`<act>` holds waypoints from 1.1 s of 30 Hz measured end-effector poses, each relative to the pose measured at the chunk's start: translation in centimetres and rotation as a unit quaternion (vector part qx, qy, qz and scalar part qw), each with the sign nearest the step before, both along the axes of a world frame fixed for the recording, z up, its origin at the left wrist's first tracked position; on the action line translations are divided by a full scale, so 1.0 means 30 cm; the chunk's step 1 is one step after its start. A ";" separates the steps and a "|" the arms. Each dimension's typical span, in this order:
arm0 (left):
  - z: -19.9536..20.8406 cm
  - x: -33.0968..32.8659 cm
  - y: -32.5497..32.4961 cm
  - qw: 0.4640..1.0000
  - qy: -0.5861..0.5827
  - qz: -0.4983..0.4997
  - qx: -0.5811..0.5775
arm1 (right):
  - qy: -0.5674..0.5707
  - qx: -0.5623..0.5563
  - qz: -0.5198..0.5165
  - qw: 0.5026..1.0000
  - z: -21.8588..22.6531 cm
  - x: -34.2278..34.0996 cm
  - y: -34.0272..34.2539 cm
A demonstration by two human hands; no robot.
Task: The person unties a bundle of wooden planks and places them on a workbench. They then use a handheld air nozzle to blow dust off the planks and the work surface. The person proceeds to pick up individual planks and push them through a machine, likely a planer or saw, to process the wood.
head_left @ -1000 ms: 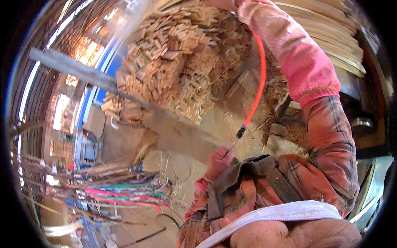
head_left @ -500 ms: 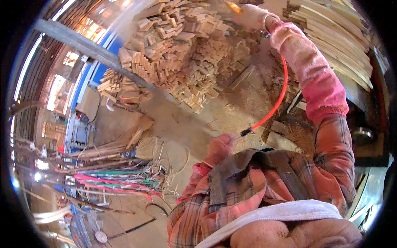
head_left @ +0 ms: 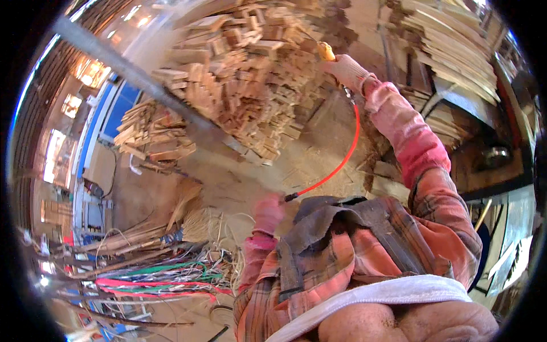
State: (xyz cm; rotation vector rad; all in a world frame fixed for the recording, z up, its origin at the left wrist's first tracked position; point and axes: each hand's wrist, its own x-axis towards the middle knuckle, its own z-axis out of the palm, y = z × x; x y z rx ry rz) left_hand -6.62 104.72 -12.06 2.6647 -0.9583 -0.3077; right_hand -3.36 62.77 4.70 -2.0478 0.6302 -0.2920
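My gloved right hand [head_left: 348,73] is stretched out toward the far side, closed around a yellow air blow gun [head_left: 326,51]. From the gun's metal fitting, below that hand, a red air hose [head_left: 344,161] curves down toward me. Its black end piece [head_left: 291,197] meets my left hand [head_left: 268,213], which is low in front of my body. Motion smears the left fingers, though they appear closed on the hose end. The blow gun's tip points toward a large heap of short wooden blocks [head_left: 239,85].
A grey metal beam [head_left: 137,80] crosses the left side. Long planks [head_left: 456,48] are stacked at the far right, near a dark machine frame [head_left: 507,188]. Colored straps [head_left: 154,285] and wood strips lie at the lower left. A smaller block pile [head_left: 151,137] sits beyond the beam.
My right hand has come nearer with the blow gun. My left hand has shifted left and slightly down with the hose end. The whole view has turned a little.
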 end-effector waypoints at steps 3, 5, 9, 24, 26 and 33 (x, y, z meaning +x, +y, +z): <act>0.061 0.008 -0.011 0.997 0.060 -0.043 0.013 | -0.043 -0.036 0.064 0.996 0.144 0.094 0.176; 0.058 0.018 0.000 0.993 0.103 -0.048 -0.029 | -0.033 -0.161 0.073 0.984 0.242 0.208 0.290; 0.109 0.034 0.019 0.962 0.204 -0.022 -0.178 | -0.023 -0.291 0.176 0.940 0.410 0.397 0.413; 0.269 0.149 0.134 0.757 0.405 0.029 -0.512 | -0.046 -0.246 0.276 0.928 0.484 0.704 0.762; 0.298 0.200 0.134 0.760 0.376 0.036 -0.528 | -0.056 -0.150 0.255 0.954 0.471 0.711 0.758; 0.495 0.423 0.055 0.776 0.277 0.117 -0.554 | -0.056 -0.286 0.303 0.907 0.401 0.780 0.952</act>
